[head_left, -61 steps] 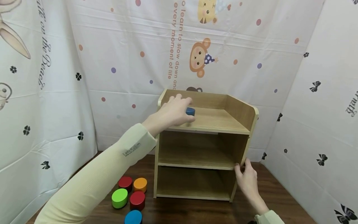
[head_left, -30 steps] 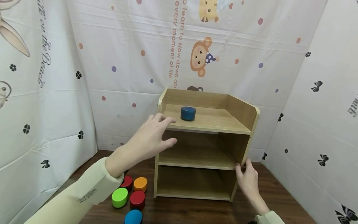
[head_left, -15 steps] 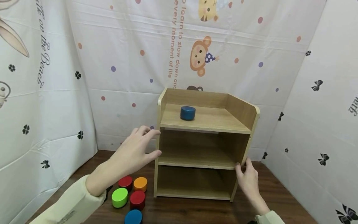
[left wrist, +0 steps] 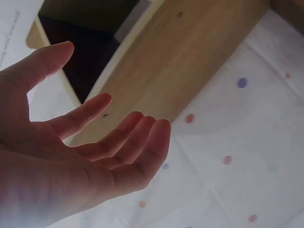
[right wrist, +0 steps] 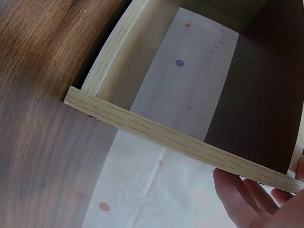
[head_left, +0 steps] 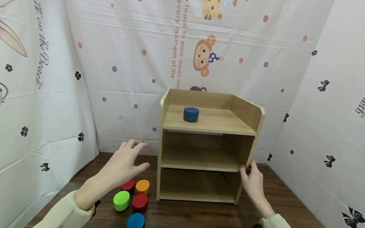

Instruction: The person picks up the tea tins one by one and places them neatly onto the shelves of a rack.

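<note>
My left hand (head_left: 121, 166) hovers in the air left of the wooden shelf (head_left: 199, 130), fingers loosely bent and thumb apart, with nothing in it. In the left wrist view that hand (left wrist: 90, 128) has the shelf's side panel (left wrist: 190, 52) beyond its fingertips. With thumb in front and fingers outside, my right hand (head_left: 252, 183) grips the shelf's right side panel at middle-board height. The right wrist view has its fingers (right wrist: 232, 192) against the panel's edge (right wrist: 166, 135). A dark blue round block (head_left: 191, 114) stands on the top board.
On the dark wooden table (head_left: 182, 217), left of the shelf, stand several round blocks: red (head_left: 140, 203), another red one (head_left: 128, 186), orange (head_left: 143, 187), green (head_left: 121, 201) and blue (head_left: 136, 221). Printed white cloth (head_left: 125, 79) hangs behind and at both sides.
My left hand has come away from the blue block on the top board and moved down and left. The block stays there. My right hand has kept its grip on the panel.
</note>
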The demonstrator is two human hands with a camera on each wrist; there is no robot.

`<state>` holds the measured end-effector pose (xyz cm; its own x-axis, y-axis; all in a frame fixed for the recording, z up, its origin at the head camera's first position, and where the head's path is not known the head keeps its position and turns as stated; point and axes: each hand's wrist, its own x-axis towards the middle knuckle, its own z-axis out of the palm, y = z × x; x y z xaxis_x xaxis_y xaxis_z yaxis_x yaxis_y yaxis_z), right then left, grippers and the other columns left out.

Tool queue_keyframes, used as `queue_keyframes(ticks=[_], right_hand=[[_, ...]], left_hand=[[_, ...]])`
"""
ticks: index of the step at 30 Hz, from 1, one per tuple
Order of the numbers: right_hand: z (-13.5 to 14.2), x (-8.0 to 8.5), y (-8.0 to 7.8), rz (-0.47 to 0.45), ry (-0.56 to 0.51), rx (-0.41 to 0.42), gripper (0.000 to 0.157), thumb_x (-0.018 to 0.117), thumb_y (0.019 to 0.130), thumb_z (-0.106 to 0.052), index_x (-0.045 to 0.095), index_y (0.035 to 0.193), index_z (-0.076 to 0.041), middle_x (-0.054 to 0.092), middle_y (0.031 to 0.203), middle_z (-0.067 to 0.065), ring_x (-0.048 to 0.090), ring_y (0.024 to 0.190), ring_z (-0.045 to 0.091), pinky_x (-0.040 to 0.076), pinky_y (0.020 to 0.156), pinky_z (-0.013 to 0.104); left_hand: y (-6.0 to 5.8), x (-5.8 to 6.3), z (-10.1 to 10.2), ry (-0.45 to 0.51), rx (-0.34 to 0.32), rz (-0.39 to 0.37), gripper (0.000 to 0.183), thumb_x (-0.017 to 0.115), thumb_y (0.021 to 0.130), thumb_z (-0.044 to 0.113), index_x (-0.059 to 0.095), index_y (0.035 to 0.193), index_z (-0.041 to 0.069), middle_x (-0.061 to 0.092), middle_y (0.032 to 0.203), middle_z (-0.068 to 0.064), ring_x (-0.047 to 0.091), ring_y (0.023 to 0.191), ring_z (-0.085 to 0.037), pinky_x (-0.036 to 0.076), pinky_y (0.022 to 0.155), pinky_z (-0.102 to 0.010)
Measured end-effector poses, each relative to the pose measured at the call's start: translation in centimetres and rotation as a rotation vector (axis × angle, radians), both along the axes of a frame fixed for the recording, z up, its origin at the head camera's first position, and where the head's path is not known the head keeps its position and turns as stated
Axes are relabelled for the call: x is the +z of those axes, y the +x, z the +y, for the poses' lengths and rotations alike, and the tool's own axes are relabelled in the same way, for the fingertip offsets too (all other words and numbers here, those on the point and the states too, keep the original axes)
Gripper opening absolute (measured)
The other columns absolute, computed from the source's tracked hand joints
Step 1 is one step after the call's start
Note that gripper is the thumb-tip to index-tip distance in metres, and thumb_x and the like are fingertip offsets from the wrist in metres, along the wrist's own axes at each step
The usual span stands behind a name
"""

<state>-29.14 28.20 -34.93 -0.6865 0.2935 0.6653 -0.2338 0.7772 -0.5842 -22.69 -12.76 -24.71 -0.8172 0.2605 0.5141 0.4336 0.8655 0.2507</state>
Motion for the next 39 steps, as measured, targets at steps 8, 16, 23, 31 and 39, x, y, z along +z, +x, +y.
queue_keyframes(ticks=[8, 16, 23, 31, 39], right_hand=[[-0.2, -0.1, -0.2, -0.006, -0.006, 0.015, 0.009, 0.052, 0.093, -0.010, 0.052, 0.097, -0.002, 0.063, 0.081, 0.018, 0.051, 0.062, 0.019, 0.039, 0.052, 0.028], [-0.1, -0.2, -0.3, 0.003, -0.008, 0.006, 0.010, 0.052, 0.093, -0.010, 0.053, 0.099, -0.002, 0.064, 0.083, 0.019, 0.054, 0.064, 0.021, 0.040, 0.053, 0.029], [-0.2, -0.4, 0.0, -0.006, -0.010, 0.011, 0.010, 0.052, 0.093, -0.010, 0.053, 0.099, -0.002, 0.064, 0.082, 0.018, 0.051, 0.062, 0.019, 0.039, 0.053, 0.028], [-0.2, -0.3, -0.1, -0.003, -0.009, 0.002, 0.011, 0.052, 0.092, -0.011, 0.053, 0.099, -0.002, 0.064, 0.080, 0.018, 0.052, 0.062, 0.020, 0.039, 0.053, 0.029], [-0.1, -0.4, 0.0, -0.003, -0.009, 0.002, 0.011, 0.052, 0.092, -0.010, 0.054, 0.100, -0.002, 0.065, 0.082, 0.018, 0.052, 0.062, 0.021, 0.039, 0.053, 0.029]], left_hand=[[-0.9, -2.4, -2.8, -0.017, 0.062, -0.080, 0.055, 0.077, 0.078, 0.030, 0.058, 0.126, 0.012, 0.057, 0.121, -0.019, 0.052, 0.104, -0.035, 0.049, 0.075, -0.052], [-2.3, -5.2, -4.1, -0.053, 0.099, -0.213, 0.056, 0.079, 0.075, 0.032, 0.059, 0.123, 0.012, 0.057, 0.115, -0.017, 0.051, 0.100, -0.035, 0.048, 0.065, -0.047], [-3.2, -7.8, -4.7, -0.080, 0.123, -0.315, 0.055, 0.081, 0.073, 0.029, 0.059, 0.121, 0.012, 0.057, 0.114, -0.017, 0.052, 0.099, -0.035, 0.049, 0.065, -0.052], [-4.2, -10.0, -5.2, -0.091, 0.135, -0.439, 0.060, 0.082, 0.073, 0.027, 0.058, 0.124, 0.009, 0.055, 0.119, -0.021, 0.052, 0.101, -0.036, 0.049, 0.070, -0.059], [-4.8, -12.2, -6.0, -0.094, 0.137, -0.560, 0.069, 0.083, 0.072, 0.029, 0.054, 0.129, 0.004, 0.049, 0.128, -0.031, 0.050, 0.109, -0.048, 0.048, 0.075, -0.063]])
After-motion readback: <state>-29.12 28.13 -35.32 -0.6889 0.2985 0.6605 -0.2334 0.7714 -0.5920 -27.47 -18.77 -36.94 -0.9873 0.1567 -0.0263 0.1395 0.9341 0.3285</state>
